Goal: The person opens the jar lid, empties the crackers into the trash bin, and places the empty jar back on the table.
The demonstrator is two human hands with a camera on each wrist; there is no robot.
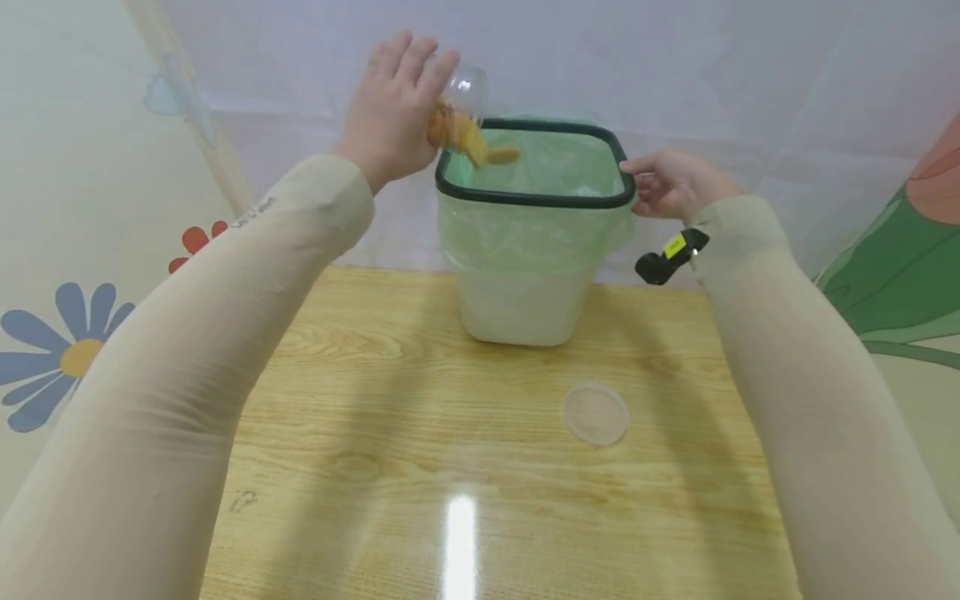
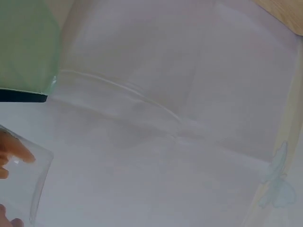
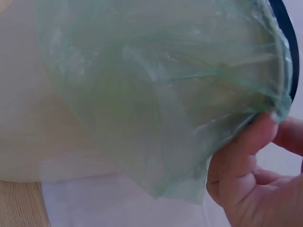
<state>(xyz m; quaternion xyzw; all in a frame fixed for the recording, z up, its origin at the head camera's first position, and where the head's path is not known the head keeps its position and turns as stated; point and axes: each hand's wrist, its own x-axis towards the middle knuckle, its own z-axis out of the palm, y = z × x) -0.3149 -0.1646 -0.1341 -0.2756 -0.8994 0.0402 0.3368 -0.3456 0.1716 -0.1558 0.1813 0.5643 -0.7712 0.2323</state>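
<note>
My left hand [image 1: 393,108] grips a clear jar [image 1: 470,87], tipped over the left side of a trash bin [image 1: 517,308]. Orange and yellow pieces [image 1: 467,137] are at its mouth and spilling out; their exact kind is blurred. In the left wrist view the jar [image 2: 41,172] shows fingertips through its wall. A black rim ring [image 1: 536,200] holds a green plastic liner [image 1: 517,233] on the white bin. With thumb and curled fingers my right hand [image 1: 678,185] pinches the rim's right side. The right wrist view shows it against the liner [image 3: 142,94].
A round clear lid [image 1: 596,414] lies flat on the wooden table [image 1: 375,400], in front of the bin. Behind stands a white cloth-like wall [image 1: 750,75]. Painted flowers [image 1: 81,358] decorate the left side panel, and a large leaf [image 1: 892,267] the right one.
</note>
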